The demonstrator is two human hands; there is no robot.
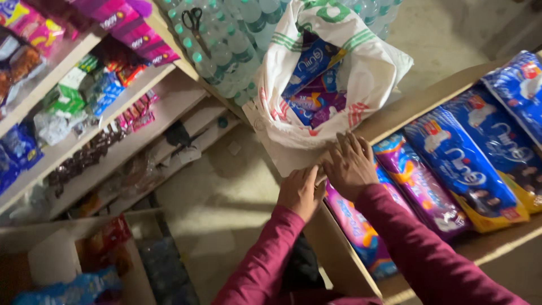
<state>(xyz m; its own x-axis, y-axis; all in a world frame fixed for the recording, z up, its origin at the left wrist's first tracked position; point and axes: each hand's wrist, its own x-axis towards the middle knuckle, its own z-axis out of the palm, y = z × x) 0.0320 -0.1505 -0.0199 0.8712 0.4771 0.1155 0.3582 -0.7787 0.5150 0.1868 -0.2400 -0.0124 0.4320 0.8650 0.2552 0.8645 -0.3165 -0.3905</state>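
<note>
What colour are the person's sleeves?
Dark pink, almost maroon, on both sleeves; the head view shows them plainly.

A small shop: wooden shelves (141, 79) stacked with snack packets (34, 25), bottled water packs (226, 45) and wrapped packages (463, 164).

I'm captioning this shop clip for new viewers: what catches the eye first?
Two hands, the left hand and right hand, press on a pink packet at the near end of a wooden shelf. Beside it lie bright blue packets, and behind stands an open white sack full of packets.
</note>
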